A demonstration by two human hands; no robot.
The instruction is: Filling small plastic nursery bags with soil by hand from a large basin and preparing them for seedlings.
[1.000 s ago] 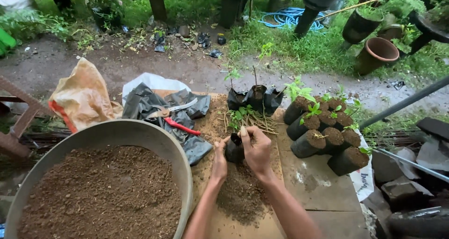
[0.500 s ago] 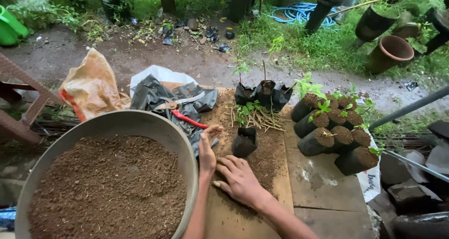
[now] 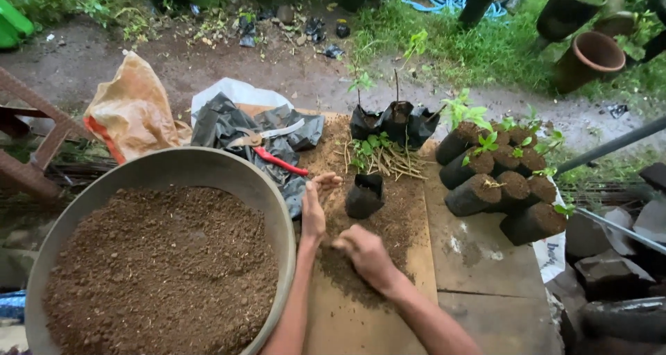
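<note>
A small black nursery bag (image 3: 365,195) stands upright on a wooden board (image 3: 472,258) strewn with loose soil (image 3: 388,223). My left hand (image 3: 316,206) rests on edge just left of the bag, fingers apart, not gripping it. My right hand (image 3: 364,254) lies palm down on the spilled soil below the bag, fingers curled into the dirt. A bundle of cuttings (image 3: 381,157) with green leaves lies behind the bag.
A big grey basin (image 3: 208,164) full of brown soil fills the lower left. Red-handled shears (image 3: 267,147) lie on black plastic bags (image 3: 222,122). Filled bags with seedlings (image 3: 499,181) crowd the right. An orange sack (image 3: 132,108) and clay pots (image 3: 590,56) sit beyond.
Both hands have let go of the small black bag and dropped back. The right hand moved down onto the loose soil; the left now stands beside the bag.
</note>
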